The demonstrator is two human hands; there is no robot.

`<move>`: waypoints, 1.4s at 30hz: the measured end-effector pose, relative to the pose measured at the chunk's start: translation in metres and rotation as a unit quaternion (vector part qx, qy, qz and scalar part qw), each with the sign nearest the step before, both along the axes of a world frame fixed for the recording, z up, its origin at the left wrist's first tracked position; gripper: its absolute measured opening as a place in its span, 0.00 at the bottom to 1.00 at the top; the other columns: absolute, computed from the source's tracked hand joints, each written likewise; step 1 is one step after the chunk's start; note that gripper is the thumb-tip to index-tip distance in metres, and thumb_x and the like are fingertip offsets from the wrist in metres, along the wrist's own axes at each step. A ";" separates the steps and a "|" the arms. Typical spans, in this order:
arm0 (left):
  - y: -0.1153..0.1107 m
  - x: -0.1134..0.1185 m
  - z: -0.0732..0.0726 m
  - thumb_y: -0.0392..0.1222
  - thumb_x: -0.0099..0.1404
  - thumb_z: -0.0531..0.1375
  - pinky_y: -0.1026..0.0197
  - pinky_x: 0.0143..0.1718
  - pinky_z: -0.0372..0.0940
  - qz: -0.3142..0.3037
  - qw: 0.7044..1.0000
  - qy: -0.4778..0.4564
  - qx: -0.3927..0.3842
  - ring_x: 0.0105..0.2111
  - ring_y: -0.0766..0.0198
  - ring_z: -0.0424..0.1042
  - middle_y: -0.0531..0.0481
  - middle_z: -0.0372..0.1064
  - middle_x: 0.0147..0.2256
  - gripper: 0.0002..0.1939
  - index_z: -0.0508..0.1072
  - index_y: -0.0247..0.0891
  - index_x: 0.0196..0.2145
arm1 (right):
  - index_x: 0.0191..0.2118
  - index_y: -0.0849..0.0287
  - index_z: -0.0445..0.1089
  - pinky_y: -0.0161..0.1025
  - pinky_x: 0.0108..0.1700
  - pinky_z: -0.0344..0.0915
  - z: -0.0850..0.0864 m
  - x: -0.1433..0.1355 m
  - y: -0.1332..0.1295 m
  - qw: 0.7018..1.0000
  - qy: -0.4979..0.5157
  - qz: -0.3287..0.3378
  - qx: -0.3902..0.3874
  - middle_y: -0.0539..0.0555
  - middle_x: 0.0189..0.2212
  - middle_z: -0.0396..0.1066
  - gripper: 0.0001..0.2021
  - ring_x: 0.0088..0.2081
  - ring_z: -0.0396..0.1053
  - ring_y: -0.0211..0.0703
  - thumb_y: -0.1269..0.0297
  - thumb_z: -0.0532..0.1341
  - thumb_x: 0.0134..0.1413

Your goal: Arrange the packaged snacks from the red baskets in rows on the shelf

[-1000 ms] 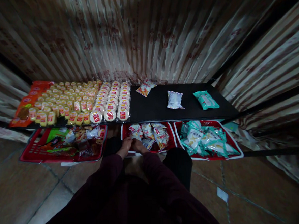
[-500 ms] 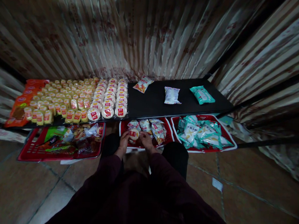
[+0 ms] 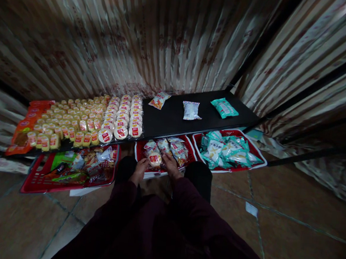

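Above the middle red basket point(image 3: 192, 151), a wrapped round cake point(image 3: 155, 159) with a red label is between my two hands. My left hand point(image 3: 140, 171) pinches the left side of its clear wrapper. On the opposite side, the fingers of my right hand point(image 3: 171, 166) close on the wrapper's right edge. Several snack bags point(image 3: 179, 148) with striped edges lie in the basket just beyond the cake. Similar round cakes point(image 3: 120, 132) stand in rows on the black shelf point(image 3: 164, 123).
Left on the shelf are many small yellow cakes point(image 3: 74, 119) and an orange packet point(image 3: 28, 124). Three single bags, one of them teal point(image 3: 224, 108), lie on its right part. A red basket point(image 3: 38, 180) of mixed snacks and another with teal bags point(image 3: 230, 150) flank my knees.
My view has shifted slightly, so the shelf and baskets appear a little further left. Both hands remain at the round cake, which now faces up more plainly.
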State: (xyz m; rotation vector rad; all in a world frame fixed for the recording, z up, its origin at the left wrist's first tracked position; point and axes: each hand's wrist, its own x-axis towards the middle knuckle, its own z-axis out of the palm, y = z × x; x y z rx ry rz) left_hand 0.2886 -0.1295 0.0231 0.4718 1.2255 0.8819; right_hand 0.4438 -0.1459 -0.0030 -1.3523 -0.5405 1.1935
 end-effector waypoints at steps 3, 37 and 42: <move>-0.009 0.001 0.007 0.37 0.51 0.67 0.61 0.35 0.68 -0.010 0.999 -0.042 -0.007 0.27 0.66 0.72 0.49 0.72 0.28 0.12 0.69 0.35 0.32 | 0.41 0.60 0.69 0.46 0.43 0.70 0.010 -0.001 -0.006 0.998 0.058 -0.016 0.007 0.56 0.36 0.75 0.28 0.39 0.74 0.48 0.46 0.67 0.35; -0.022 0.002 0.042 0.36 0.54 0.64 0.67 0.28 0.64 -0.014 0.998 -0.064 -0.007 0.23 0.71 0.69 0.53 0.70 0.25 0.11 0.68 0.36 0.36 | 0.41 0.61 0.73 0.41 0.38 0.70 0.042 -0.010 -0.025 0.998 0.037 0.000 0.048 0.54 0.33 0.76 0.24 0.33 0.73 0.43 0.54 0.69 0.34; -0.025 -0.001 0.046 0.33 0.56 0.62 0.65 0.33 0.65 -0.007 0.996 -0.089 -0.002 0.24 0.70 0.70 0.53 0.70 0.25 0.08 0.68 0.37 0.34 | 0.39 0.60 0.73 0.39 0.38 0.68 0.046 -0.014 -0.029 0.997 0.054 0.010 0.059 0.53 0.32 0.76 0.23 0.33 0.72 0.41 0.55 0.69 0.33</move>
